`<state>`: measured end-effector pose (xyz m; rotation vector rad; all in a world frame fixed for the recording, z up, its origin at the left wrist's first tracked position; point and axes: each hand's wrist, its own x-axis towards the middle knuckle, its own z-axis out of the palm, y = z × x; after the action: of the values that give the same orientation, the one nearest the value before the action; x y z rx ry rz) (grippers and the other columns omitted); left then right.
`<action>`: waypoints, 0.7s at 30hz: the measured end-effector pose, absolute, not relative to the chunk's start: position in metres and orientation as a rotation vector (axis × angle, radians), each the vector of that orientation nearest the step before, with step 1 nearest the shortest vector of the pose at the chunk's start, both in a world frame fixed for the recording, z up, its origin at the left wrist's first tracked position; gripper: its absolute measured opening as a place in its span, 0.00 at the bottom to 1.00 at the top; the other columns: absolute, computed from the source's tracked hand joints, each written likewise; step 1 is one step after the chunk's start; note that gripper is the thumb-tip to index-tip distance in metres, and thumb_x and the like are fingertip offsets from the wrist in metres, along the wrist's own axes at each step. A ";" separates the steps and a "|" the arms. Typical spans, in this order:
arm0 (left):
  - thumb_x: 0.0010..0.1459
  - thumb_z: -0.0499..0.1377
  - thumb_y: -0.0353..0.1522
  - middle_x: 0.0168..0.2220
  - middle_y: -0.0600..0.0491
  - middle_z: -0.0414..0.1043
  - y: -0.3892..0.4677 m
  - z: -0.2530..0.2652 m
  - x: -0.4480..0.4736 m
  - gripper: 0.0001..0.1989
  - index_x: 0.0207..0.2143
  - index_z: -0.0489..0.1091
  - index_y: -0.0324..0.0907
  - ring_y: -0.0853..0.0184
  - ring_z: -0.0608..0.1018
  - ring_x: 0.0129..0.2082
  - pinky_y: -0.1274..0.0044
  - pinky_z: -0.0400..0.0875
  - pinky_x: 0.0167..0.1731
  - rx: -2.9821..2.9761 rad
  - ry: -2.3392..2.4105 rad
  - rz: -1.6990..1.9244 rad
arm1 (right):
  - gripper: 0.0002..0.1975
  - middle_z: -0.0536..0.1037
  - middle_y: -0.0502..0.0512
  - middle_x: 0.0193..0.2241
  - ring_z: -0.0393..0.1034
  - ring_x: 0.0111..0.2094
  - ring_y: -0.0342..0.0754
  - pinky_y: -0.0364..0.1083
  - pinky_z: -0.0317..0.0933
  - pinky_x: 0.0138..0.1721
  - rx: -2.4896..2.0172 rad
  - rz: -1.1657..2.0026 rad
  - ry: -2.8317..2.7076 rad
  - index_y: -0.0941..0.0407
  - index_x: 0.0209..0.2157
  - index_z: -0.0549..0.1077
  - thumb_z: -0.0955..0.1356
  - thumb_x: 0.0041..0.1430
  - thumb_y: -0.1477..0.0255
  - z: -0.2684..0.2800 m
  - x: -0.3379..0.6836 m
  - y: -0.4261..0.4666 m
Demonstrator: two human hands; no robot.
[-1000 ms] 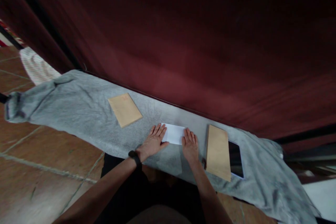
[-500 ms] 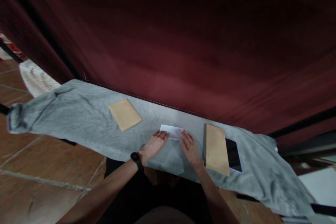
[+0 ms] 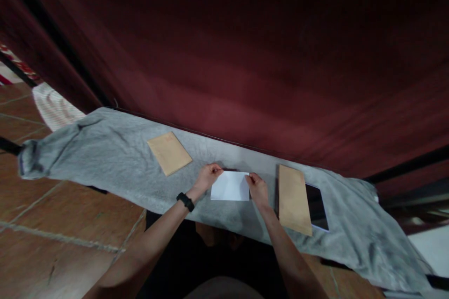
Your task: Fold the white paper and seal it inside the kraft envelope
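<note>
A white sheet of paper (image 3: 230, 187) is held up between my two hands, over the middle of the grey cloth. My left hand (image 3: 208, 175) pinches its upper left corner, a dark band on that wrist. At the upper right corner my right hand (image 3: 257, 188) has its fingers closed on the same sheet. Whether the sheet is folded double I cannot tell. To the left lies a brown envelope (image 3: 170, 153), apart from the hands. Right of my right hand rest several stacked brown envelopes (image 3: 293, 201), or one thick one.
A dark-screened tablet (image 3: 317, 208) lies partly under the right-hand envelopes. Grey cloth (image 3: 115, 159) covers the narrow table. Behind it hangs a dark red curtain (image 3: 224, 79); tiled floor (image 3: 63, 243) shows at the left.
The paper lay flat as a narrow strip under my hands; now it shows a taller face. My hands have gone from flat on it to pinching its upper corners.
</note>
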<state>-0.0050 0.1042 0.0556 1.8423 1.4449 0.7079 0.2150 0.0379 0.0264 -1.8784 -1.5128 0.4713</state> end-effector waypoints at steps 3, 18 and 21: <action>0.58 0.58 0.29 0.27 0.54 0.76 0.104 0.042 0.000 0.06 0.30 0.75 0.41 0.66 0.77 0.30 0.79 0.67 0.31 1.825 1.552 0.661 | 0.16 0.81 0.53 0.30 0.74 0.31 0.48 0.43 0.61 0.32 -2.006 0.448 -1.497 0.53 0.39 0.78 0.60 0.66 0.63 0.015 0.207 0.037; 0.63 0.55 0.30 0.29 0.56 0.77 0.077 0.019 -0.001 0.18 0.56 0.67 0.40 0.69 0.77 0.23 0.78 0.71 0.26 1.628 1.600 0.549 | 0.16 0.81 0.57 0.30 0.77 0.32 0.51 0.45 0.63 0.34 -2.360 0.223 -1.585 0.55 0.44 0.76 0.60 0.70 0.64 0.009 0.213 0.051; 0.61 0.53 0.26 0.29 0.54 0.77 0.061 0.021 -0.004 0.22 0.58 0.66 0.40 0.66 0.79 0.25 0.75 0.73 0.31 1.642 1.619 0.534 | 0.15 0.80 0.59 0.29 0.76 0.31 0.52 0.47 0.64 0.35 -2.392 0.170 -1.616 0.57 0.46 0.75 0.61 0.71 0.65 0.007 0.206 0.048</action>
<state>-0.0045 0.0614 0.0215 1.6422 1.6189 0.5344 0.2060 0.0481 0.0070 -2.3918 -1.6155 0.1699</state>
